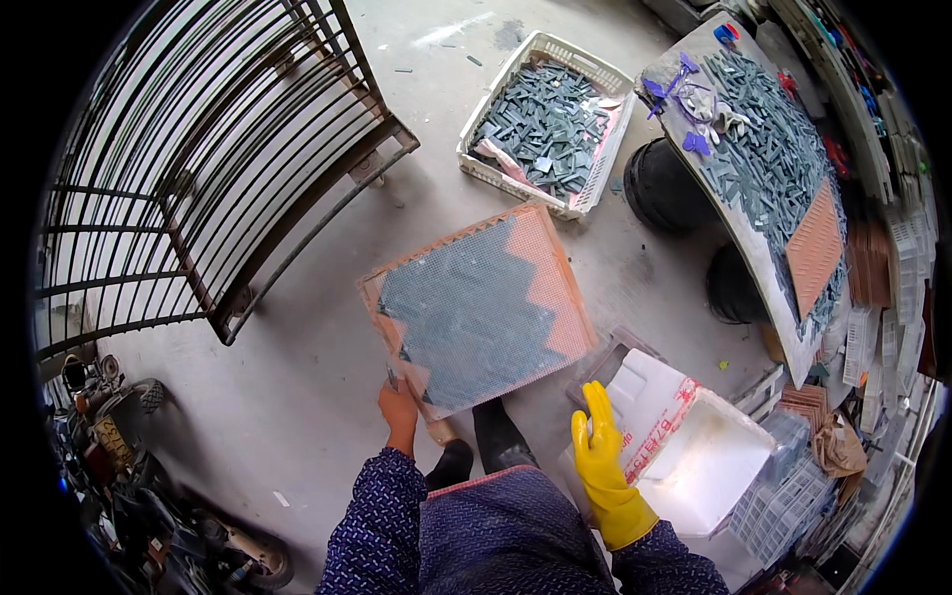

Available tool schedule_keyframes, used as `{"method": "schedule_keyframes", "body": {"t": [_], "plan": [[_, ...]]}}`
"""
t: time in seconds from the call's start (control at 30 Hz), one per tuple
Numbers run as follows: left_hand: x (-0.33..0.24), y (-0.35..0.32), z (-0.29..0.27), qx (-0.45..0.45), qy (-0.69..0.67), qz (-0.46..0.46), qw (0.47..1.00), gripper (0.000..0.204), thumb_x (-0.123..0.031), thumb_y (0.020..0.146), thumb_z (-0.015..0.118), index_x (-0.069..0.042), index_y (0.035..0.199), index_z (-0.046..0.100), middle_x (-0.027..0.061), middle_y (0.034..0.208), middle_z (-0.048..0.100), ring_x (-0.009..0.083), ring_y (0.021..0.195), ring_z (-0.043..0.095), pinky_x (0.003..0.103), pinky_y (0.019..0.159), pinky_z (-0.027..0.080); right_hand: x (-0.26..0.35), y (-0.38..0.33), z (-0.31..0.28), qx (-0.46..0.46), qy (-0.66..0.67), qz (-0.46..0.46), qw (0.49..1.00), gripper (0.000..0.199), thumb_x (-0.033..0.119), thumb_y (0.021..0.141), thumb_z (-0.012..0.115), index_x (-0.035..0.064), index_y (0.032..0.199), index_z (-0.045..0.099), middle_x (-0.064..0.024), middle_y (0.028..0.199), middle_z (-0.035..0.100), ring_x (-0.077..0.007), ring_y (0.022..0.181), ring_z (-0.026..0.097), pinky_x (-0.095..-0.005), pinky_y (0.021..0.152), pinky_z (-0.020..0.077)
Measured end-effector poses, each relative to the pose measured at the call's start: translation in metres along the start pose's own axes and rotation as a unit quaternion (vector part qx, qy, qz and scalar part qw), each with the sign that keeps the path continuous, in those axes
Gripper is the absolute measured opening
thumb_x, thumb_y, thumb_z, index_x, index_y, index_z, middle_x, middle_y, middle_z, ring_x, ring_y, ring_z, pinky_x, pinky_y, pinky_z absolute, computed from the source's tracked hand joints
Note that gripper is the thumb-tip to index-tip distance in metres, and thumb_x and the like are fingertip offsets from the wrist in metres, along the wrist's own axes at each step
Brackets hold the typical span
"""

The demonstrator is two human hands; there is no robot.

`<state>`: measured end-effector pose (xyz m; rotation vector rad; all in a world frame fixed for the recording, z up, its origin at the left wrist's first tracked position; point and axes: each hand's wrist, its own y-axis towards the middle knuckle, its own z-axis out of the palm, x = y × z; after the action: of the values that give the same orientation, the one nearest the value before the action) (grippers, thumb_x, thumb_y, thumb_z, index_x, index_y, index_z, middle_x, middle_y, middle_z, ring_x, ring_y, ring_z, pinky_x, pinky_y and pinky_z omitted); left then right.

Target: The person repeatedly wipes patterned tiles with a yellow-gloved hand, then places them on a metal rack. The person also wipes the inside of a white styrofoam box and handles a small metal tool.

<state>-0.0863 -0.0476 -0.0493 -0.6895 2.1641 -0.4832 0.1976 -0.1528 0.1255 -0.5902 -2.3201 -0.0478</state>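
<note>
In front of me is an orange tray (561,260) with white mesh over dark grey-green tile strips, arranged in a block with zigzag sides. My left hand (399,415), bare, is closed just off the tray's near left corner. A small, thin dark piece (393,379) sticks up from its fingers; its exact kind is too small to tell. My right hand (605,474) wears a yellow rubber glove and is apart from the tray. Its fingers are stretched out, with nothing in them, beside a white foam box (709,466).
A metal rack (288,213) stands at left, motorbikes (149,476) below it. Ahead sits a white crate (540,188) of loose tile strips. On the right, a table (739,223) carries more strips and an orange grooved mold (815,248), with black buckets (666,188) beneath. Plastic baskets (783,501) lie nearby.
</note>
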Motion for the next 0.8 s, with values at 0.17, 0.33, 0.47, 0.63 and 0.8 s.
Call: {"method": "schedule_keyframes", "body": {"t": [0.17,0.33,0.47,0.63,0.8], "plan": [[-0.015,-0.011,0.008,-0.04,-0.027,-0.025,0.999,0.033,-0.023,0.084,0.049,0.007,0.095,0.058,0.0232,0.087,0.062,0.0376,0.083,0.059,0.041,0.073,0.044,-0.01,0.001,-0.004,-0.016,0.059,0.088,0.994,0.031,0.009,0.088,0.049,-0.0037,0.116,0.049,-0.0204,0.119,0.051,-0.0322,0.113,0.047,-0.0358,0.096,0.0351],[-0.002,-0.002,0.001,0.002,-0.169,-0.091,0.981,0.028,-0.025,0.087,0.047,0.002,0.092,0.054,0.0101,0.076,0.058,0.0225,0.064,0.056,0.033,0.058,0.043,-0.008,0.004,-0.008,-0.007,0.101,0.119,0.988,0.029,0.01,0.089,0.045,-0.0035,0.116,0.05,-0.018,0.117,0.052,-0.0293,0.11,0.049,-0.0337,0.095,0.0361],[-0.038,-0.026,-0.018,0.144,-0.414,-0.149,0.886,0.02,-0.024,0.089,0.047,-0.005,0.09,0.049,0.0,0.07,0.049,0.0099,0.055,0.045,0.024,0.047,0.036,-0.003,0.009,-0.025,-0.002,0.156,0.166,0.974,0.029,0.01,0.091,0.043,-0.0032,0.116,0.05,-0.017,0.117,0.052,-0.028,0.109,0.049,-0.0326,0.094,0.0366],[-0.057,-0.038,-0.034,0.278,-0.409,-0.175,0.851,0.026,-0.015,0.084,0.058,-0.001,0.104,0.05,0.0046,0.084,0.058,0.0133,0.07,0.057,0.022,0.055,0.046,0.006,0.016,-0.042,0.015,0.158,0.165,0.973,0.03,0.013,0.092,0.041,-0.004,0.116,0.049,-0.0171,0.118,0.051,-0.0267,0.108,0.049,-0.0322,0.094,0.0366],[-0.094,-0.051,-0.063,0.452,-0.433,-0.17,0.761,0.026,-0.004,0.079,0.06,0.001,0.104,0.054,0.0068,0.091,0.06,0.0141,0.079,0.06,0.021,0.059,0.049,0.021,0.013,-0.051,-0.033,0.309,0.2,0.929,0.03,0.014,0.092,0.041,-0.006,0.113,0.051,-0.0149,0.117,0.051,-0.0229,0.106,0.05,-0.0304,0.092,0.0388]]}}
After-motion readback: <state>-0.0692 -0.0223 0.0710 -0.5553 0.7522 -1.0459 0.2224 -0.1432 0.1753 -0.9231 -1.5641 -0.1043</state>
